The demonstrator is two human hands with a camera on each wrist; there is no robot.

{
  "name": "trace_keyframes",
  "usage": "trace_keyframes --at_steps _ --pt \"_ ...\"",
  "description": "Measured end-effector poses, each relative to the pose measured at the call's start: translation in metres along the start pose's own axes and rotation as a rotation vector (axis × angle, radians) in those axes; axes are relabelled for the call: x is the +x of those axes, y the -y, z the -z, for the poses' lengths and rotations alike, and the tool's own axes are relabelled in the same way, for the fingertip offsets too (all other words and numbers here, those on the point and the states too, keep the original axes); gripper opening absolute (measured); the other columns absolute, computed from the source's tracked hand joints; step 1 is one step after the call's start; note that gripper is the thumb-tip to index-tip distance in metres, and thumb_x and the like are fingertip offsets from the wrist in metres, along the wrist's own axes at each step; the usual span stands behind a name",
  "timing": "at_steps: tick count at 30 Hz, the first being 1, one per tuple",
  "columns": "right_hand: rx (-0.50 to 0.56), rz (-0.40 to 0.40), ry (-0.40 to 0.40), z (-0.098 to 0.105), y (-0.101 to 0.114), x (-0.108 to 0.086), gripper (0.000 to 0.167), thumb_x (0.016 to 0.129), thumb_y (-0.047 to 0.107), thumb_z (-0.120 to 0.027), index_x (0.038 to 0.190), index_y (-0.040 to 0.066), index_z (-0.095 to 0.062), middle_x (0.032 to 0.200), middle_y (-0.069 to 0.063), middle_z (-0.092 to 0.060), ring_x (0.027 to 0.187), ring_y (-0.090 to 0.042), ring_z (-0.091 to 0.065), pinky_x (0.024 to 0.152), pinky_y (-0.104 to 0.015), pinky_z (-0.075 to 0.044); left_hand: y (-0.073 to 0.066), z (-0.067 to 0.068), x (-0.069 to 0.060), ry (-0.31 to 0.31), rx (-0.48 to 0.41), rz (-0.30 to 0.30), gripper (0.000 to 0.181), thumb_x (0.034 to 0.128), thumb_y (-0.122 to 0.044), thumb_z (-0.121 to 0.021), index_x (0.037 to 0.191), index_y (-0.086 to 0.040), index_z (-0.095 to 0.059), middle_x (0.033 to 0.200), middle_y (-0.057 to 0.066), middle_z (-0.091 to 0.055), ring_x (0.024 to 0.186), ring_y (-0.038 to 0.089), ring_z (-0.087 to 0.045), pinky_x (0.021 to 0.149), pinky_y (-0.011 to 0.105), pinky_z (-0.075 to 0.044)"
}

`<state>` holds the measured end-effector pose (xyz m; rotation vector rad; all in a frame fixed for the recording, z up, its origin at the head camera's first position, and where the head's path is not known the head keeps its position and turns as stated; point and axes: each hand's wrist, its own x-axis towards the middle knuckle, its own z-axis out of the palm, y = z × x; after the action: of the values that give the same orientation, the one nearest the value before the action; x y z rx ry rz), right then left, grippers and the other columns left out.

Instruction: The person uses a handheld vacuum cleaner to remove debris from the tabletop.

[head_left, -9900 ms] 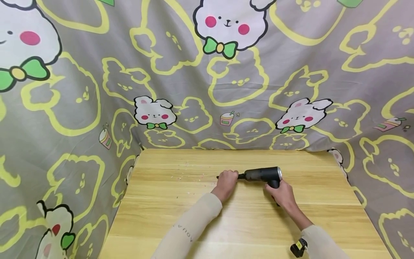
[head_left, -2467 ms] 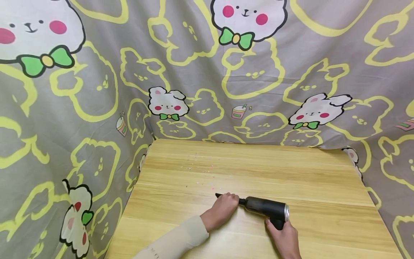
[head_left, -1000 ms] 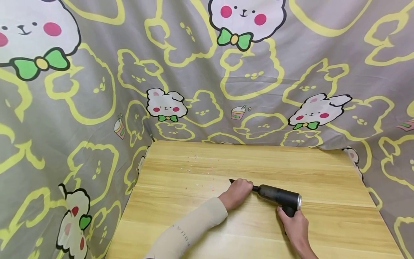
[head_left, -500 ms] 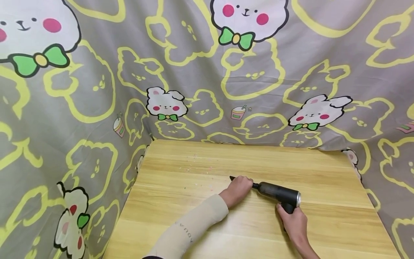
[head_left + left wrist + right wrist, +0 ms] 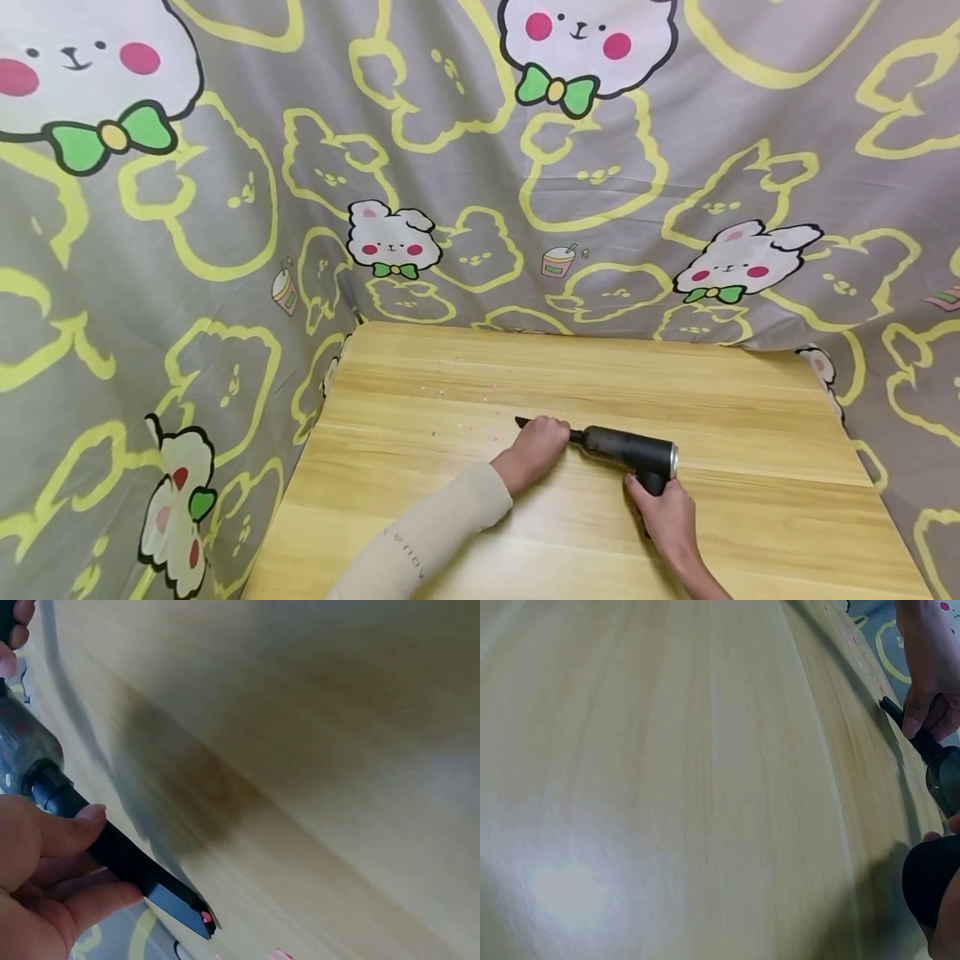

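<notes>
We see the left hand [image 5: 529,450] pinching the nozzle [image 5: 139,859] and the right hand [image 5: 669,515] curled round the handle [image 5: 651,482] of a black handheld vacuum [image 5: 633,451], right of scattered scraps [image 5: 495,439] on the table [image 5: 757,475], the contents of its smoky chamber [image 5: 28,746] hard to make out.

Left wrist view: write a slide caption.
Left hand pinches a black nozzle, a pink scrap at its tip, over the wood-grain tabletop.

- Dark letters [image 5: 405,553] ran along the left sleeve [image 5: 447,523], seemingly "AQUA", not all clear.
- The curtain's [image 5: 465,175] printed cup [image 5: 558,260] bore a green label [image 5: 554,269], too small to read.
</notes>
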<state>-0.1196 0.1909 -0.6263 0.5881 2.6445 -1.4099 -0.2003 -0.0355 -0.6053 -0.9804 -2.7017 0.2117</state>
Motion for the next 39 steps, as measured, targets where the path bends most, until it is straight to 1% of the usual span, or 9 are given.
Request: trace_keyframes --at_steps 3,9,13,19,24,30,32,35,39 --pt "-0.001 -0.016 0.023 -0.004 0.000 -0.003 0.040 0.092 0.035 -0.076 0.092 -0.001 -0.058 0.057 -0.002 -0.062 0.049 -0.016 -0.058 0.046 -0.027 -0.047 -0.001 0.000 -0.009 0.002 0.019 0.015 0.016 0.0873 -0.001 -0.072 0.084 -0.016 -0.075 0.074 -0.006 -0.074 0.064 0.006 -0.067 0.059 0.017 -0.056" --pt "0.032 -0.044 0.067 -0.012 0.000 -0.011 0.040 0.092 0.036 -0.076 0.092 0.000 -0.059 0.054 -0.001 -0.061 0.045 -0.015 -0.059 0.043 -0.028 -0.048 -0.003 0.001 -0.024 -0.001 0.020 0.041 0.013 0.0859 -0.001 -0.073 0.083 -0.014 -0.076 0.073 -0.004 -0.073 0.062 0.008 -0.065 0.057 0.018 -0.056" --pt "0.042 -0.053 0.074 -0.015 0.001 -0.014 0.039 0.092 0.036 -0.076 0.091 0.000 -0.059 0.053 0.000 -0.061 0.044 -0.015 -0.058 0.042 -0.029 -0.048 -0.004 0.002 -0.028 0.011 0.040 0.044 0.013 0.0859 -0.001 -0.073 0.085 -0.014 -0.076 0.073 -0.004 -0.073 0.063 0.008 -0.065 0.058 0.019 -0.056" --pt "0.031 -0.051 0.074 -0.017 0.005 -0.018 0.040 0.092 0.036 -0.076 0.091 0.000 -0.058 0.054 -0.001 -0.060 0.046 -0.016 -0.058 0.045 -0.028 -0.047 -0.003 0.002 -0.034 0.014 0.046 0.050 0.015 0.0846 -0.001 -0.072 0.082 -0.016 -0.074 0.072 -0.005 -0.072 0.063 0.008 -0.065 0.058 0.020 -0.056" --pt "0.033 -0.035 0.065 -0.019 0.009 -0.021 0.038 0.093 0.035 -0.076 0.092 0.001 -0.058 0.053 -0.001 -0.061 0.045 -0.016 -0.058 0.044 -0.028 -0.047 0.001 0.002 -0.035 0.011 0.005 0.063 0.018 0.0840 0.002 -0.072 0.078 -0.016 -0.073 0.070 -0.005 -0.071 0.062 0.008 -0.066 0.056 0.018 -0.056" --pt "0.036 0.000 0.056 -0.025 0.015 -0.020 0.038 0.092 0.034 -0.076 0.093 0.001 -0.058 0.055 -0.001 -0.061 0.047 -0.016 -0.057 0.044 -0.028 -0.046 0.010 0.002 -0.037 0.032 -0.079 0.096 0.019 0.0850 0.005 -0.069 0.081 -0.012 -0.074 0.072 -0.003 -0.073 0.063 0.009 -0.068 0.056 0.019 -0.057" --pt "0.035 0.010 0.058 -0.027 0.016 -0.019 0.037 0.092 0.034 -0.076 0.094 0.002 -0.057 0.055 -0.002 -0.061 0.047 -0.016 -0.058 0.044 -0.028 -0.046 0.012 0.002 -0.038 0.036 -0.095 0.108 0.019 0.0854 0.006 -0.069 0.082 -0.012 -0.074 0.073 -0.002 -0.073 0.064 0.010 -0.068 0.057 0.018 -0.058" --pt "0.033 0.020 0.061 -0.030 0.019 -0.018 0.037 0.092 0.034 -0.076 0.093 0.002 -0.057 0.055 -0.001 -0.061 0.047 -0.016 -0.058 0.044 -0.028 -0.046 0.016 0.002 -0.042 0.026 -0.108 0.120 0.018 0.0856 0.006 -0.069 0.083 -0.011 -0.074 0.073 -0.001 -0.074 0.064 0.010 -0.068 0.057 0.019 -0.058" --pt "0.041 0.026 0.063 -0.035 0.023 -0.019 0.036 0.092 0.034 -0.076 0.092 0.002 -0.058 0.054 -0.001 -0.061 0.047 -0.016 -0.058 0.044 -0.027 -0.046 0.021 0.003 -0.046 0.011 -0.111 0.120 0.017 0.0845 0.006 -0.070 0.083 -0.011 -0.074 0.074 -0.001 -0.074 0.064 0.010 -0.068 0.057 0.019 -0.058"
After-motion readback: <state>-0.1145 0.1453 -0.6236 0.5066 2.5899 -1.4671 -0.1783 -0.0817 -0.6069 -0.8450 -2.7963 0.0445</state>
